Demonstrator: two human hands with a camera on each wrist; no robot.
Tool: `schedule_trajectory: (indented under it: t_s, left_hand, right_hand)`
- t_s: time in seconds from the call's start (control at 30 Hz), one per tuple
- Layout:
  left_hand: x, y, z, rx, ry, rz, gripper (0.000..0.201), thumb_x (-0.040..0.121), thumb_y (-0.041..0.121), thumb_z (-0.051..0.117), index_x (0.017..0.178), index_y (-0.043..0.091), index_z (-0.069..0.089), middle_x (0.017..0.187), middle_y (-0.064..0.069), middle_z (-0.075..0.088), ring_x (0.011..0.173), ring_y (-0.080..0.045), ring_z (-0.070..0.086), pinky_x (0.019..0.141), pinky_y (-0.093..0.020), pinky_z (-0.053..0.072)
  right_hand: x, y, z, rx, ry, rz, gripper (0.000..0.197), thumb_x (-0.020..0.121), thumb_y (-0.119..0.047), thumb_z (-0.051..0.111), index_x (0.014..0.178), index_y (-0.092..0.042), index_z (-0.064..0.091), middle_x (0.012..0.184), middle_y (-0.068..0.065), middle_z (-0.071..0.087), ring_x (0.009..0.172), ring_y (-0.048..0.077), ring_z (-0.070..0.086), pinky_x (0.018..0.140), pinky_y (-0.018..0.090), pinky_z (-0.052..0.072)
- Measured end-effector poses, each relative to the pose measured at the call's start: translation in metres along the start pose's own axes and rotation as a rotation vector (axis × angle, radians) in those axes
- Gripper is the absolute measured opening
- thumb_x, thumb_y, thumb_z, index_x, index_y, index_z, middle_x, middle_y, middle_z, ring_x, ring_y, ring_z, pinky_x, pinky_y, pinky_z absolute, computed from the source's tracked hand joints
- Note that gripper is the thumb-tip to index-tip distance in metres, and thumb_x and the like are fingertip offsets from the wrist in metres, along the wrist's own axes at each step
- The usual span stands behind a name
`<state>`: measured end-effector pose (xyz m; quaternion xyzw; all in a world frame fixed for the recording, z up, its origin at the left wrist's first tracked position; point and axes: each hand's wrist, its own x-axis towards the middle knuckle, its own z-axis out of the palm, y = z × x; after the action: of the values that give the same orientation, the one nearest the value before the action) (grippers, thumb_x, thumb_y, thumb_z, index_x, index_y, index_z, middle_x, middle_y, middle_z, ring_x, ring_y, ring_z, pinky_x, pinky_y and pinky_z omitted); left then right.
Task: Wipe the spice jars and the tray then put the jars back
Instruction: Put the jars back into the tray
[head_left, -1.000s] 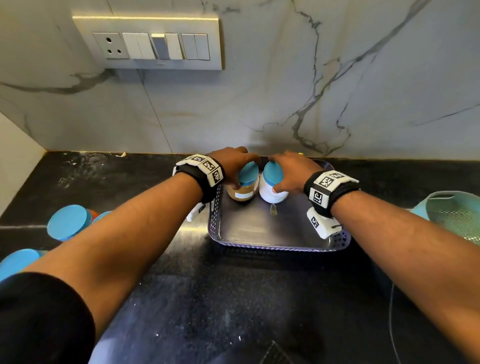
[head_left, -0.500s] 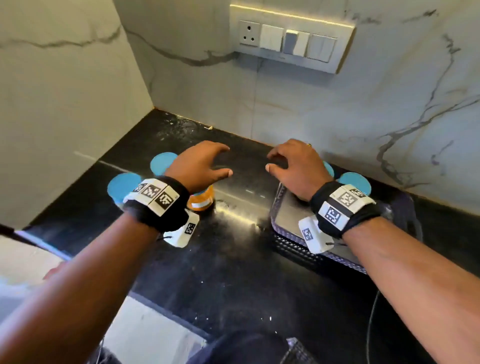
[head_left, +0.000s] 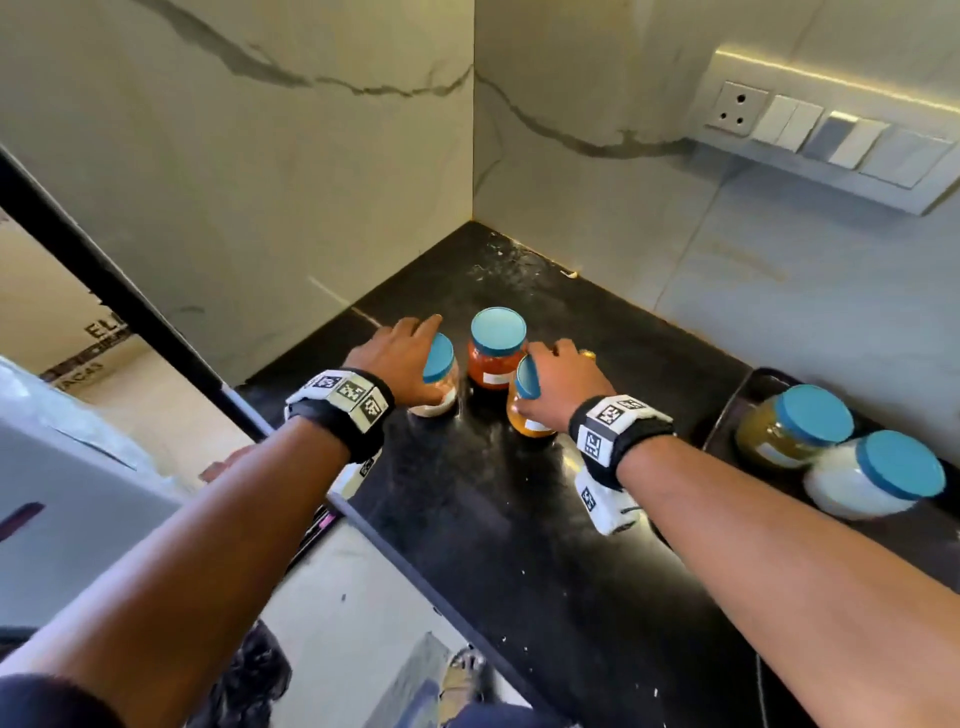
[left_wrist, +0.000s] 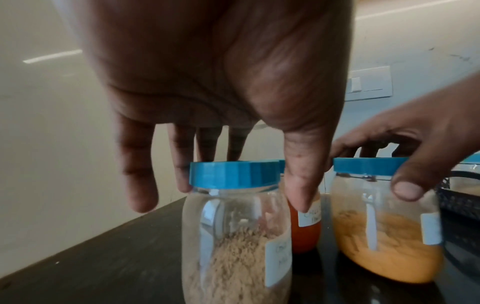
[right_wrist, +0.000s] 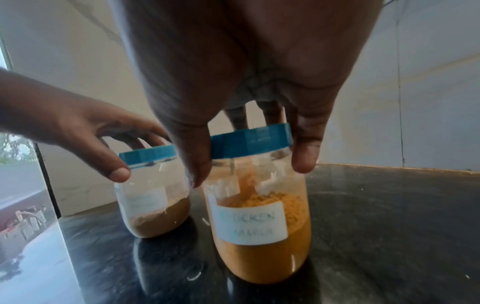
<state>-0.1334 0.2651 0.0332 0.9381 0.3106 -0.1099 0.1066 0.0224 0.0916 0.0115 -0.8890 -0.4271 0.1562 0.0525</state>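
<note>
Left hand comes down over the blue lid of the tan-powder jar, fingers spread around the lid rim and thumb down the jar's right side; fingers straddle the lid, but a firm clasp cannot be told. Right hand sits over the chicken masala jar, thumb and fingers pressed on opposite sides of its blue lid, holding it by the lid. Both jars stand upright on the black countertop, near the corner of the marble walls. Red-powder jar stands just behind and between them, untouched, blue lid on. Tray lies at the right edge of the head view, well apart from the three jars. On it are a green-brown jar and a white-powder jar, both blue-lidded and touching each other. Switch panel is on the wall above the tray. Each wrist wears a black band with printed markers.
</note>
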Motion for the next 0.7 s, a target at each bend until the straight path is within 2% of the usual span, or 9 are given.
schedule_trajectory:
  t_s: [0.07, 0.17, 0.27, 0.37, 0.47, 0.6, 0.7]
  left_hand:
    - [0.005, 0.003, -0.005, 0.025, -0.027, 0.010, 0.095, 0.081, 0.053, 0.078, 0.157, 0.023, 0.030, 0.150, -0.012, 0.045, 0.132, -0.033, 0.051, 0.107, -0.048, 0.048]
    - [-0.002, 0.007, -0.015, 0.020, -0.029, 0.021, 0.085, 0.074, 0.053, 0.083, 0.144, 0.023, 0.045, 0.133, -0.009, 0.055, 0.117, -0.028, 0.057, 0.098, -0.041, 0.051]
    - [-0.018, 0.019, -0.032, -0.004, 0.009, 0.102, 0.082, 0.070, 0.058, 0.084, 0.138, 0.027, 0.049, 0.127, -0.003, 0.057, 0.111, -0.022, 0.056, 0.094, -0.038, 0.051]
    - [-0.038, 0.047, -0.058, -0.070, -0.008, 0.237, 0.083, 0.071, 0.055, 0.086, 0.141, 0.027, 0.051, 0.127, -0.003, 0.057, 0.109, -0.019, 0.056, 0.092, -0.032, 0.046]
    - [-0.052, 0.098, -0.078, -0.061, -0.026, 0.426, 0.084, 0.070, 0.057, 0.086, 0.142, 0.030, 0.054, 0.126, 0.001, 0.060, 0.111, -0.017, 0.058, 0.093, -0.033, 0.047]
    - [-0.056, 0.182, -0.084, -0.023, 0.004, 0.655, 0.082, 0.071, 0.065, 0.081, 0.143, 0.035, 0.052, 0.124, 0.008, 0.059, 0.109, -0.014, 0.056, 0.088, -0.029, 0.044]
    - [-0.055, 0.247, -0.081, 0.026, 0.066, 0.816, 0.088, 0.070, 0.066, 0.078, 0.146, 0.032, 0.050, 0.129, 0.006, 0.059, 0.113, -0.019, 0.058, 0.088, -0.027, 0.042]
  right_hand:
    - [-0.011, 0.007, -0.002, 0.017, 0.000, 0.018, 0.073, 0.075, -0.047, 0.079, 0.137, -0.029, 0.045, 0.127, 0.007, 0.043, 0.118, 0.036, 0.054, 0.092, 0.046, 0.056]
    - [-0.037, 0.024, -0.012, 0.123, -0.023, 0.039, 0.079, 0.073, -0.045, 0.079, 0.143, -0.031, 0.046, 0.123, 0.006, 0.043, 0.114, 0.031, 0.054, 0.090, 0.036, 0.052]
    - [-0.069, 0.052, -0.036, 0.235, 0.030, 0.077, 0.083, 0.072, -0.047, 0.081, 0.146, -0.032, 0.045, 0.122, 0.005, 0.048, 0.110, 0.026, 0.055, 0.088, 0.030, 0.047]
    - [-0.106, 0.085, -0.068, 0.286, 0.088, 0.127, 0.083, 0.074, -0.046, 0.082, 0.148, -0.032, 0.044, 0.131, 0.008, 0.053, 0.120, 0.027, 0.054, 0.100, 0.034, 0.043]
    - [-0.149, 0.128, -0.095, 0.313, 0.189, 0.228, 0.080, 0.074, -0.054, 0.080, 0.144, -0.031, 0.048, 0.134, 0.005, 0.056, 0.121, 0.024, 0.053, 0.097, 0.033, 0.041]
    - [-0.201, 0.183, -0.116, 0.359, 0.338, 0.417, 0.073, 0.070, -0.056, 0.081, 0.129, -0.026, 0.050, 0.120, 0.007, 0.055, 0.104, 0.022, 0.052, 0.084, 0.031, 0.040]
    - [-0.240, 0.224, -0.126, 0.340, 0.402, 0.512, 0.075, 0.070, -0.057, 0.082, 0.129, -0.024, 0.050, 0.122, 0.009, 0.057, 0.099, 0.021, 0.051, 0.080, 0.029, 0.037]
